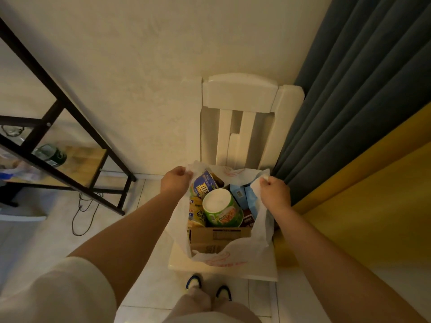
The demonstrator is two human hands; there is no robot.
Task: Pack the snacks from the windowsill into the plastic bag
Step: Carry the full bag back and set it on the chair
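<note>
Both hands, left hand and right hand, grip opposite edges of the white plastic bag on a white chair, holding it open over packed snacks (a green cup on top).

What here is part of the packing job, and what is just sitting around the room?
Part of the job:
plastic bag, gripped at its top by the left hand and the right hand
green noodle cup
blue packet
cardboard box
white chair holding the bag

Just lying about:
black shelf frame
green jar
cable
curtain
</note>
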